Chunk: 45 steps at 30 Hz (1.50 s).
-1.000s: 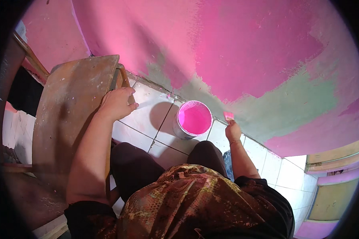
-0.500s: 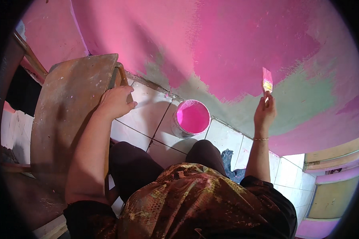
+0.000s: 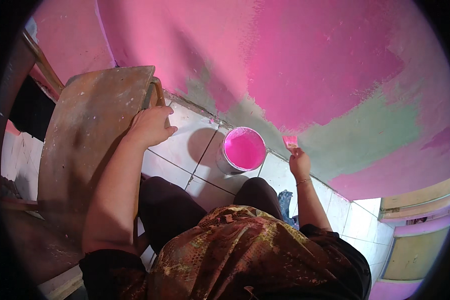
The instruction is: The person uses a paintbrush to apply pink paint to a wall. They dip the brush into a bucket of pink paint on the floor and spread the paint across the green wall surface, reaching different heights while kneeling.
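Down and to the left since half a second ago, the brush (image 3: 290,142) has swung from high against the wall (image 3: 330,65) to near the bucket (image 3: 225,164), while the left hand (image 3: 152,126) has barely shifted. Right-hand fingers are wrapped about the brush handle; that right hand (image 3: 299,164) is the nearer of the two to the bucket. Its bristles point away from the person, leaning slightly left, so the brush's long axis runs past the bucket's right side rather than at its mouth. The paint (image 3: 245,149) lies left of the bristles, a short gap off. Whether the bristles touch the wall, I cannot tell. Across the bucket, the left hand rests over the chair's (image 3: 92,120) edge, thumb and forefinger apart; whether its hidden fingers grip, I cannot tell.
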{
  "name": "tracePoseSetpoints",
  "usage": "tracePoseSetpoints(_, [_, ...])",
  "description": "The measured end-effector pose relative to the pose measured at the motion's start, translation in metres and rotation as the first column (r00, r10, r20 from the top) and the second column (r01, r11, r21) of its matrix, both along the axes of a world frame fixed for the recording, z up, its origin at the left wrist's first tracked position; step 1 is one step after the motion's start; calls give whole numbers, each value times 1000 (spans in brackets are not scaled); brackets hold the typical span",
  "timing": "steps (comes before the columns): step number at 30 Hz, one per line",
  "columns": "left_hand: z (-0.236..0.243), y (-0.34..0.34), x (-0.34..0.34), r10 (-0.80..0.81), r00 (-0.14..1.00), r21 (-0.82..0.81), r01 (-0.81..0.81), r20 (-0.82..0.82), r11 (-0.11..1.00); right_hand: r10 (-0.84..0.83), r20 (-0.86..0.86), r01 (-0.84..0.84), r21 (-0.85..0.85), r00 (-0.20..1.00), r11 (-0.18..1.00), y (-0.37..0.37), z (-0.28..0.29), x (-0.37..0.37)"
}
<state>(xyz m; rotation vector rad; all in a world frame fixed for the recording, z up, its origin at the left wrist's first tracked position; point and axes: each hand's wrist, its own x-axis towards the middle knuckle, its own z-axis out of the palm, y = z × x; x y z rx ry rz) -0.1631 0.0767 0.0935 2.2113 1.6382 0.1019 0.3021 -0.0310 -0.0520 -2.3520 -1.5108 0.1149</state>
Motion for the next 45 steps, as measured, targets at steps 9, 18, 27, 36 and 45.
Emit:
tracePoseSetpoints(9, [-8, 5, 1, -18, 1000, 3, 18, -13, 1000, 492, -236, -525, -105, 838, 844, 24, 170, -79])
tracePoseSetpoints(18, [-13, 4, -3, -32, 999, 95, 29, 33, 995, 752, 121, -507, -668, 648, 545, 84, 4, -139])
tracePoseSetpoints(27, [-12, 4, -1, -23, 999, 75, 21, 29, 997, 630, 70, -425, -679, 774, 598, 89, -54, -138])
tracePoseSetpoints(36, [-4, 3, 1, -14, 1000, 10, 14, -21, 1000, 619, 32, -471, -619, 785, 628, 90, -57, -131])
tracePoseSetpoints(45, [-3, 4, 2, -12, 1000, 15, 12, -17, 1000, 687, 13, -508, -663, 726, 549, 89, -62, -128])
